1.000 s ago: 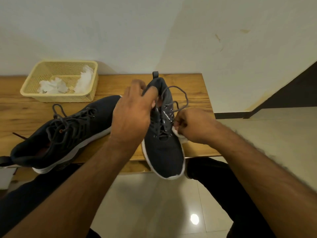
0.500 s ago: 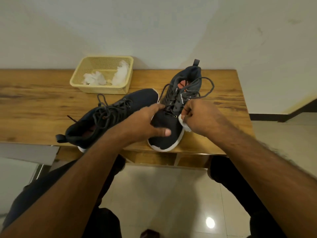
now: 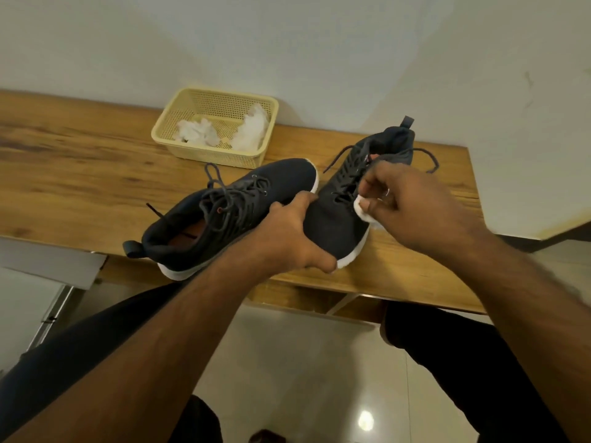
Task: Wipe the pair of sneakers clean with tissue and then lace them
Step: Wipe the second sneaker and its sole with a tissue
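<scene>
Head view showed two dark knit sneakers with white foam soles on a wooden table [image 3: 80, 174] of warm, streaked grain. The left sneaker [image 3: 224, 215] lay angled, heel toward the near edge, its grey laces loosely tangled and an orange lining visible inside. The right sneaker [image 3: 348, 206] stood just beside it, toe near, heel loop pointing at the far wall, laces trailing loose to both sides.

The left hand [image 3: 294, 238] reached in from the near left, fingers wrapped round the right sneaker's toe, thumb on the sole edge. The right hand [image 3: 403, 203] hovered over that sneaker's right flank, fingers curled and pinching a small white tissue [image 3: 363, 212] against the knit upper, a ring on one finger.

Farther left on the table sat a pale yellow perforated plastic basket [image 3: 220, 155] holding crumpled white tissues [image 3: 224, 131]. A plain pale wall [image 3: 287, 43] rose behind; glossy floor tiles [image 3: 303, 362] lay below, between dark-trousered legs.
</scene>
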